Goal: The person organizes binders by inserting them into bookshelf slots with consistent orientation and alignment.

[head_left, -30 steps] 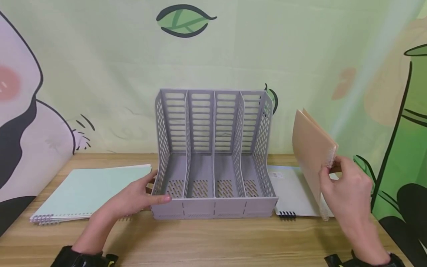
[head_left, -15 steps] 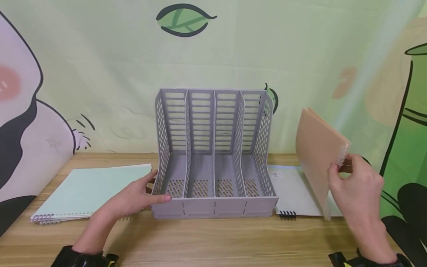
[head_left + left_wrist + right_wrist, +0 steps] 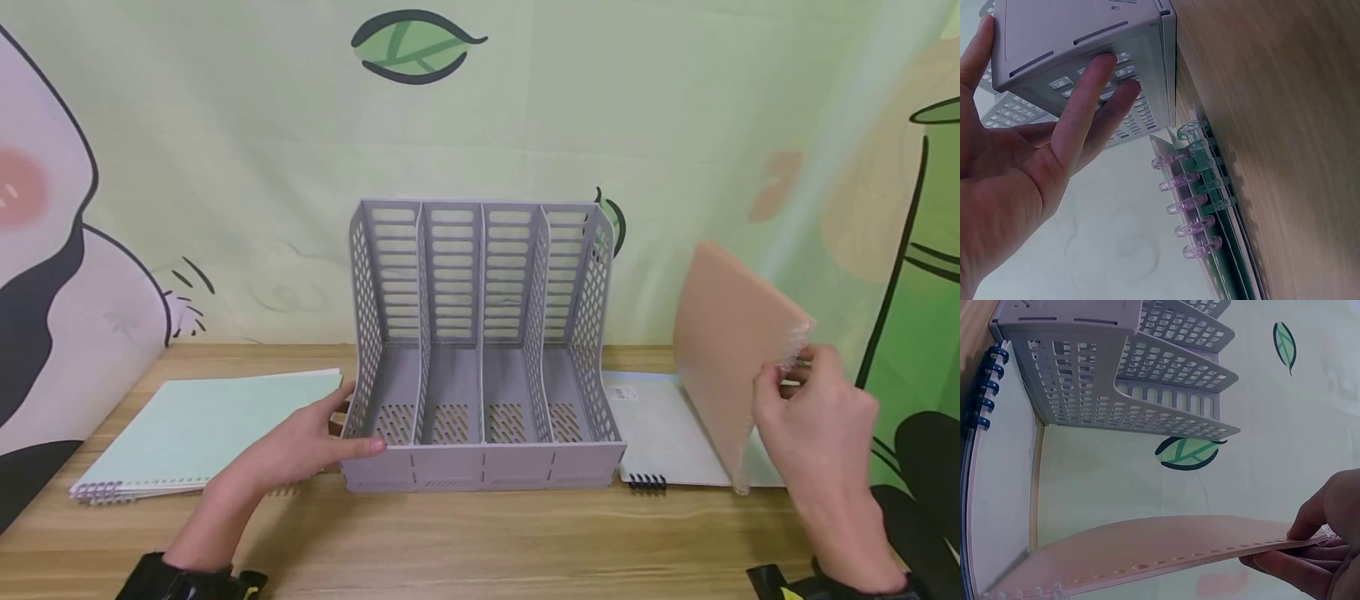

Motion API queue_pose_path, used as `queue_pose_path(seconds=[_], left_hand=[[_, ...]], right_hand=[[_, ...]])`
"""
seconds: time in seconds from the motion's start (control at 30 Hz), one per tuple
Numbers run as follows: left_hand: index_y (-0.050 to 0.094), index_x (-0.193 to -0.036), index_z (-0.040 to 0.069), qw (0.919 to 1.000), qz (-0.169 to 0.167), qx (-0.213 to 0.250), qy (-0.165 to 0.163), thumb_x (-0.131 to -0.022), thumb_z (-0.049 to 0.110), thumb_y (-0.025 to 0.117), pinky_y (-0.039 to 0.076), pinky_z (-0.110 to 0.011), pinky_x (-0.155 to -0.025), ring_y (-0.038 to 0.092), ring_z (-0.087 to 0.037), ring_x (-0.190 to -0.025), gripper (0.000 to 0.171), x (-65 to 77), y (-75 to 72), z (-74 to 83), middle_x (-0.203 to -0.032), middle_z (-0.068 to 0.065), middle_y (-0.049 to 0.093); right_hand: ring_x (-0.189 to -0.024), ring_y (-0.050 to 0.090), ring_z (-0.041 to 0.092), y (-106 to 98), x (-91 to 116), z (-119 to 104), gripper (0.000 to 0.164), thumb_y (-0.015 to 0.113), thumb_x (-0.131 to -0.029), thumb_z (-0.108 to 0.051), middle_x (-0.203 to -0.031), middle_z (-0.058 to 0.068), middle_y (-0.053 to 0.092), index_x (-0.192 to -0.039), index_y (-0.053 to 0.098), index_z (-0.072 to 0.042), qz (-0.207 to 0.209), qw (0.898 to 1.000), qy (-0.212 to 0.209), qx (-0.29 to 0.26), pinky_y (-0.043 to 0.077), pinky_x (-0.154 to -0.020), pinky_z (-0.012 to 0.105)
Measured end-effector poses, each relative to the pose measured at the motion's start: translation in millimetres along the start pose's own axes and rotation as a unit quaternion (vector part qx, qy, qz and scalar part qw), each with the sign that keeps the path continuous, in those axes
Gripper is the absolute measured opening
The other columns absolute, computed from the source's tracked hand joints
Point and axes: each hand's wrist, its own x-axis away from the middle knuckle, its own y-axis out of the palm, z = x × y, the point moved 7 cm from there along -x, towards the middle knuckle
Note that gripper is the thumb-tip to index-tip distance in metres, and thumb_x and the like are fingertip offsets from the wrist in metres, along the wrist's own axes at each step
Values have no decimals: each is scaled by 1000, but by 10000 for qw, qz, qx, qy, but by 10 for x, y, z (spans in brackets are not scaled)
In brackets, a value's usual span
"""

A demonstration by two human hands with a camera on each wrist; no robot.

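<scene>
A grey-purple file organizer (image 3: 482, 468) with several tall slots stands mid-table. My left hand (image 3: 296, 446) rests on its front left corner, thumb along the front rim. In the left wrist view, the straight, spread fingers (image 3: 1085, 103) touch its perforated side wall. To the right, a peach-coloured spiral notebook (image 3: 731, 342) stands on edge, tilted, over a white spiral notebook (image 3: 660, 429). My right hand (image 3: 817, 417) pinches its clear-coiled edge near the upper corner between thumb and fingers. In the right wrist view, punched holes line the peach notebook (image 3: 1147, 544).
Mint-green spiral notebooks (image 3: 217, 421) lie stacked left of the organizer, their coils towards the table's front. The wooden table (image 3: 465, 542) meets a cartoon-printed backdrop (image 3: 262, 167) behind. The white notebook lies close against the organizer's right side.
My right hand has moved right, swinging the peach notebook's upper part rightward while its lower corner stays nearly in place. Its slightly parted covers now look closed together. My left hand stays put.
</scene>
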Motion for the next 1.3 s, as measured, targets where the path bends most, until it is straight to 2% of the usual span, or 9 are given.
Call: queue_pose_path(seconds=[0.4, 0.63, 0.73, 0.97, 1.3], left_hand=[[8, -158, 3, 10000, -16, 55, 11, -85, 39, 78, 55, -34, -71, 60, -30, -108, 107, 4, 2, 2, -142, -24, 38], [8, -157, 2, 10000, -5, 26, 27, -84, 40, 78, 55, -34, -71, 60, -30, -109, 108, 8, 1, 3, -140, -23, 39], [8, -157, 2, 10000, -9, 43, 26, -85, 38, 78, 55, -34, -71, 60, -30, -108, 106, 10, 4, 6, -140, -23, 39], [6, -157, 1, 10000, -52, 51, 55, -85, 39, 78, 55, -34, -71, 60, -29, -108, 109, 25, 12, 22, -141, -24, 38], [6, -157, 2, 9999, -56, 50, 85, -85, 39, 77, 55, -34, -71, 59, -32, -110, 108, 18, 11, 9, -141, -25, 38]], right_hand=[[-64, 65, 44, -27, -22, 171, 25, 58, -86, -6, -85, 30, 63, -102, 55, 13, -184, 9980, 568, 219, 23, -43, 1], [-52, 58, 43, -47, -35, 227, 30, 62, -88, -10, -83, 31, 60, -104, 50, 12, -479, 9932, 891, 570, 26, -34, 14], [-53, 58, 43, -60, -44, 248, 31, 62, -88, -11, -85, 31, 61, -106, 50, 12, -507, 9925, 941, 588, 26, -34, 15], [-62, 62, 46, -64, -45, 237, 27, 62, -88, -8, -88, 29, 64, -106, 53, 10, -458, 9949, 772, 465, 23, -38, 8], [-64, 64, 46, -69, -26, 142, 22, 64, -87, -1, -85, 31, 63, -101, 52, 11, -289, 9985, 328, 318, 21, -44, 0]])
